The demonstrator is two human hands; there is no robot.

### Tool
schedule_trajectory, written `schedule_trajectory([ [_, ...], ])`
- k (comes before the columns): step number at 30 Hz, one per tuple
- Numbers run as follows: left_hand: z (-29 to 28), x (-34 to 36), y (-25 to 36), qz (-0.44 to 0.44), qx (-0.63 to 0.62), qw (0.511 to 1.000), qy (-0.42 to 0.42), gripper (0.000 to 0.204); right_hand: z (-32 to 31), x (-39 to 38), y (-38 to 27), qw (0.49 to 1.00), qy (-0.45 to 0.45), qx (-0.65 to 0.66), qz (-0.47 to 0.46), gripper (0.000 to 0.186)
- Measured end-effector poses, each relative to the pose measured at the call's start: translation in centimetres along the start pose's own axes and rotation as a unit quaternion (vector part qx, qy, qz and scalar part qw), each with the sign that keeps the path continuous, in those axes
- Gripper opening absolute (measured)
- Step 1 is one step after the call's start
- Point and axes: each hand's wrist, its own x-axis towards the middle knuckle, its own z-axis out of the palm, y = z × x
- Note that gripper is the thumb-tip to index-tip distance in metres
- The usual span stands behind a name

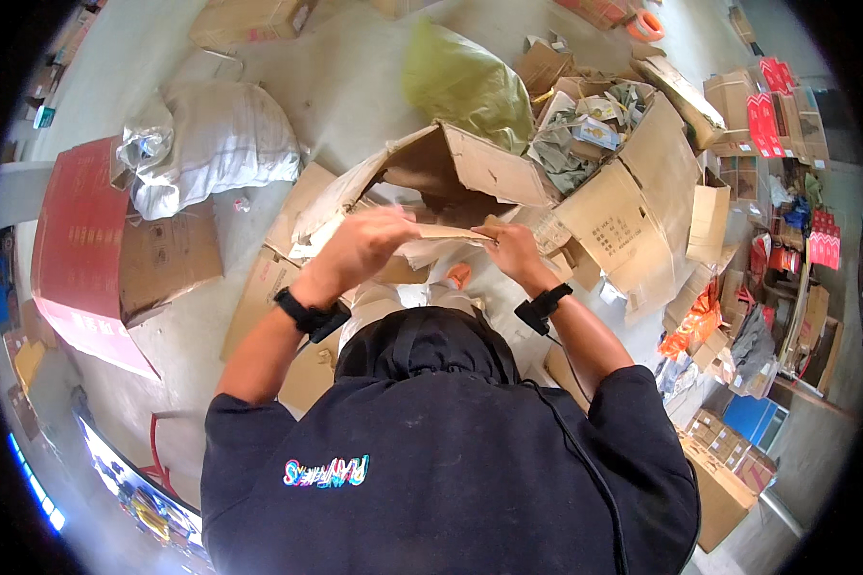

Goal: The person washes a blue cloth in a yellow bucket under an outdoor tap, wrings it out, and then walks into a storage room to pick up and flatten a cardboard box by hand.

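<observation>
In front of my body an open brown cardboard box (494,165) lies with its flaps spread and a dark hollow inside. Along its near side runs a cardboard flap (448,233), which I grip at both ends. My left hand (362,241) is closed on the left end, its fingers partly blurred. At the right end my right hand (516,254) pinches the edge between thumb and fingers. Whether the flap is still joined to the box I cannot tell. Both wrists wear black bands.
A carton filled with scraps and packaging (628,225) stands to the right. Beyond are a yellow-green bag (465,81) and a white sack (225,134). A red-sided box (79,225) sits at left. Flattened cardboard (259,302) lies near my legs; stacked goods line the right side.
</observation>
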Motion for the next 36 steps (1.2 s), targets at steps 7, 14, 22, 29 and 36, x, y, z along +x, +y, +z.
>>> schedule_trajectory([
  [7,-6.8,-10.1,-7.5,-0.276,0.161,0.948,0.016,0.141,-2.4,0.9,-4.4,0.991,0.094,0.018,-0.090,0.031],
  [14,-0.8,-13.5,-13.0,-0.320,-0.024,0.940,0.116,0.133,-6.5,-1.7,-12.0,0.981,0.078,-0.057,-0.168,0.040],
  [22,0.0,-14.7,-8.3,-0.253,-0.046,0.951,0.173,0.020,-7.5,-3.2,-13.0,0.970,0.205,-0.060,-0.114,0.046],
  [29,0.1,-15.0,-0.4,-0.228,0.035,0.940,0.250,0.021,-9.1,-3.0,-9.9,0.895,0.428,-0.104,-0.077,0.051],
  [36,-0.1,-19.7,4.1,-0.371,0.050,0.872,0.315,0.026,2.3,-15.7,-0.5,0.955,0.295,0.018,0.005,0.060],
])
